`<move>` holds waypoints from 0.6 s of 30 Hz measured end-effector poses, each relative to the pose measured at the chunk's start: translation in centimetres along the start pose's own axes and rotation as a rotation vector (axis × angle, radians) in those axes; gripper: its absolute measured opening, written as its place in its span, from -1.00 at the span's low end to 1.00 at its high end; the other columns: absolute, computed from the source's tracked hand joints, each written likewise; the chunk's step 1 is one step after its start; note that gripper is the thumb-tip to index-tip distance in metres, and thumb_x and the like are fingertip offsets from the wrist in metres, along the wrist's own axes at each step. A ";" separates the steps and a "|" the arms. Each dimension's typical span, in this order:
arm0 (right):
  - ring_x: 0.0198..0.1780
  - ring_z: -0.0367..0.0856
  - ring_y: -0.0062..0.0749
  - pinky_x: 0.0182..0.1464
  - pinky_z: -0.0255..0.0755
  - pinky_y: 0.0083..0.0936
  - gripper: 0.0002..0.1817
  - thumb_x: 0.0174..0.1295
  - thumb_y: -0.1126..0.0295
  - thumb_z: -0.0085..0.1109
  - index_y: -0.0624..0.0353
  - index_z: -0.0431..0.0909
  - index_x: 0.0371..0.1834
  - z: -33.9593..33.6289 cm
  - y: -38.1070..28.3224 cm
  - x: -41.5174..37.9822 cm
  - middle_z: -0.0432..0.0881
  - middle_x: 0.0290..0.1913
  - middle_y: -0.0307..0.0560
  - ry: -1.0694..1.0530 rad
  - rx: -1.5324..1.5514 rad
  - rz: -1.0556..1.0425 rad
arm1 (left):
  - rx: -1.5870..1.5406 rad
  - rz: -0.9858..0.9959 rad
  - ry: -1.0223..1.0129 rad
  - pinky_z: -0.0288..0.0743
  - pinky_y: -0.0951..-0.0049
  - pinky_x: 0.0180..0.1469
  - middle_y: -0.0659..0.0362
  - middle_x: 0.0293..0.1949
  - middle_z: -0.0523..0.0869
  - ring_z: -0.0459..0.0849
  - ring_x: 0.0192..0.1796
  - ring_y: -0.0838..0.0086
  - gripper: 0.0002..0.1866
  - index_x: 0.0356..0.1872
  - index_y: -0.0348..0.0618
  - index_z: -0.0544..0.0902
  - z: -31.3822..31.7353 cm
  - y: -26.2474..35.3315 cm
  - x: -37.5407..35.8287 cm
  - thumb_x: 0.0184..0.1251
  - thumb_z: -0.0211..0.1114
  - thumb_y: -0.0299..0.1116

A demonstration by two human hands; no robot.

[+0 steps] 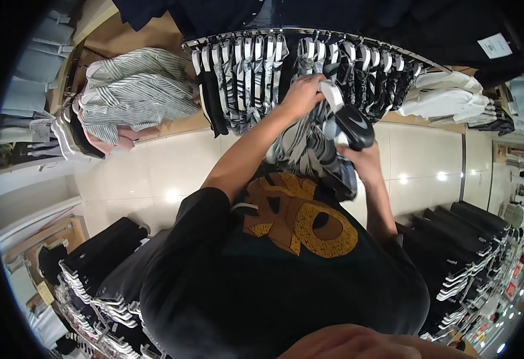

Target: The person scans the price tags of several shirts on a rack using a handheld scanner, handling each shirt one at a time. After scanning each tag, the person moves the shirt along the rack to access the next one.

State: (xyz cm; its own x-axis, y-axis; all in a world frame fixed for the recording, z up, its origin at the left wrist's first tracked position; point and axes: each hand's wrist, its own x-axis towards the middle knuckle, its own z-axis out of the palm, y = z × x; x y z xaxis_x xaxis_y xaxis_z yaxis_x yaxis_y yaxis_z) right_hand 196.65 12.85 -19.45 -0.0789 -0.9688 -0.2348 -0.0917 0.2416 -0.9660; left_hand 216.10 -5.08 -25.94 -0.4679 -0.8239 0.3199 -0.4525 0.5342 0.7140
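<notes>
While a person in a black T-shirt [286,293] with a gold and brown chest print [322,227] faces a rack in a clothes shop, both bare hands meet at a patterned bundle [298,146] of clothing in front of the chest. The bundle is mottled and streaked in black, grey, white and a little beige, softly folded and drooping toward the shirt. At its upper end stands a white hanger piece [332,96], smooth and narrow, and just beside that a dark rounded object [355,124] with a pale grey mark; its exact nature is unclear.

The left hand [302,97] has its fingers closed on the white piece. The right hand [365,161] grips the bundle's right side, thumb on the near face; whether it also holds the dark object cannot be told.

Counted, there are two hands, one bundle and one dark object. Along one metal rail [293,30] hang two groups of similar patterned clothes: a left group [238,84] with about nine white hanger tops, and a right group [363,66] with roughly as many. At least two striped shirts [136,96] hang farther left, and several white tops [447,99] farther right. One white label [494,45] shows at upper right.
</notes>
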 end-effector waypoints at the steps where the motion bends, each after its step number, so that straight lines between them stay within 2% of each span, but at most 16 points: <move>1: -0.10 0.59 -0.64 0.03 0.51 -0.56 -0.50 0.11 0.57 0.54 0.24 0.70 0.18 0.4 1.0 1.8 0.77 -0.05 -0.29 0.000 -0.080 -0.094 | 0.037 -0.013 -0.018 0.51 -0.02 0.32 -0.25 0.13 0.72 0.65 0.23 -0.19 -0.50 0.27 -0.30 0.54 0.8 -1.8 0.7 0.36 0.39 -0.33; 3: -0.21 0.55 -0.65 -0.08 0.51 -0.55 -0.56 0.13 0.53 0.53 0.25 0.72 0.12 2.4 1.8 5.2 0.74 -0.18 -0.34 0.047 -0.158 -0.279 | 0.101 -0.098 0.049 0.50 -0.02 0.35 -0.26 0.12 0.72 0.64 0.25 -0.20 -0.47 0.31 -0.31 0.52 2.0 -4.4 1.2 0.38 0.37 -0.33; 5: -0.20 0.58 -0.66 -0.08 0.52 -0.55 -0.63 0.14 0.52 0.52 0.26 0.75 0.05 3.5 4.6 9.0 0.77 -0.20 -0.32 -0.002 -0.085 -0.197 | 0.125 -0.312 0.092 0.48 -0.02 0.39 -0.29 0.20 0.68 0.62 0.29 -0.24 -0.42 0.45 -0.26 0.43 1.7 -5.6 1.6 0.48 0.29 -0.30; 8: -0.22 0.62 -0.67 -0.09 0.53 -0.54 -0.69 0.16 0.50 0.52 0.28 0.76 -0.02 6.2 6.5 14.3 0.80 -0.21 -0.30 -0.017 0.043 -0.216 | 0.025 -0.442 0.155 0.48 0.00 0.40 -0.31 0.31 0.62 0.60 0.33 -0.23 -0.42 0.52 -0.15 0.40 0.4 -6.7 1.8 0.55 0.24 -0.27; 9: -0.18 0.61 -0.62 -0.03 0.52 -0.52 -0.69 0.19 0.57 0.50 0.29 0.73 0.01 7.0 6.0 15.5 0.75 -0.15 -0.33 -0.022 0.005 -0.203 | 0.008 -0.455 0.146 0.49 0.00 0.40 -0.33 0.35 0.58 0.59 0.36 -0.22 -0.43 0.55 -0.05 0.39 0.0 -7.3 2.1 0.59 0.20 -0.24; 10: -0.19 0.61 -0.62 -0.05 0.52 -0.53 -0.70 0.21 0.55 0.51 0.31 0.73 0.00 7.9 5.9 16.9 0.77 -0.14 -0.32 0.013 -0.027 -0.318 | 0.016 -0.457 0.146 0.49 0.00 0.40 -0.33 0.35 0.58 0.59 0.36 -0.22 -0.43 0.55 -0.05 0.39 -0.4 -7.8 2.3 0.59 0.20 -0.24; 12: -0.17 0.62 -0.64 -0.03 0.52 -0.54 -0.70 0.23 0.53 0.53 0.31 0.74 0.01 8.8 8.9 20.7 0.80 -0.11 -0.28 -0.005 0.002 -0.281 | 0.040 -0.504 0.152 0.48 0.00 0.41 -0.31 0.36 0.59 0.58 0.38 -0.21 -0.41 0.57 -0.04 0.37 -1.0 -8.9 2.6 0.59 0.20 -0.23; 14: -0.20 0.62 -0.64 -0.06 0.53 -0.53 -0.77 0.24 0.52 0.53 0.30 0.77 -0.06 9.6 10.6 23.3 0.81 -0.17 -0.28 0.016 -0.010 -0.253 | 0.049 -0.511 0.167 0.47 -0.01 0.43 -0.28 0.38 0.58 0.57 0.39 -0.21 -0.41 0.57 -0.05 0.38 -1.6 -9.8 2.5 0.58 0.20 -0.24; 16: -0.22 0.62 -0.63 -0.08 0.53 -0.53 -0.79 0.24 0.51 0.53 0.29 0.78 -0.08 10.7 12.0 25.5 0.81 -0.18 -0.30 0.070 0.041 -0.328 | 0.099 -0.573 0.135 0.47 0.00 0.44 -0.25 0.42 0.56 0.56 0.40 -0.22 -0.41 0.57 -0.05 0.37 -2.2 -10.6 1.8 0.58 0.20 -0.25; 18: -0.22 0.63 -0.63 -0.08 0.53 -0.52 -0.74 0.21 0.46 0.58 0.28 0.78 -0.07 11.3 13.2 26.8 0.80 -0.20 -0.30 0.133 -0.036 -0.262 | 0.084 -0.521 0.167 0.49 -0.01 0.42 -0.26 0.40 0.56 0.58 0.37 -0.22 -0.38 0.58 -0.05 0.34 -2.3 -12.8 0.5 0.56 0.22 -0.27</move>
State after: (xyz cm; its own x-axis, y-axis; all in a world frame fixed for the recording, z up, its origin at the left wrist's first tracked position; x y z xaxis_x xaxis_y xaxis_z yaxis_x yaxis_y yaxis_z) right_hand 204.51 -10.51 -39.71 -0.1768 -0.9834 0.0410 -0.1615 -0.0121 -0.9868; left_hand 223.40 -12.73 -33.47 -0.0422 -0.9984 0.0374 -0.6538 0.0559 0.7546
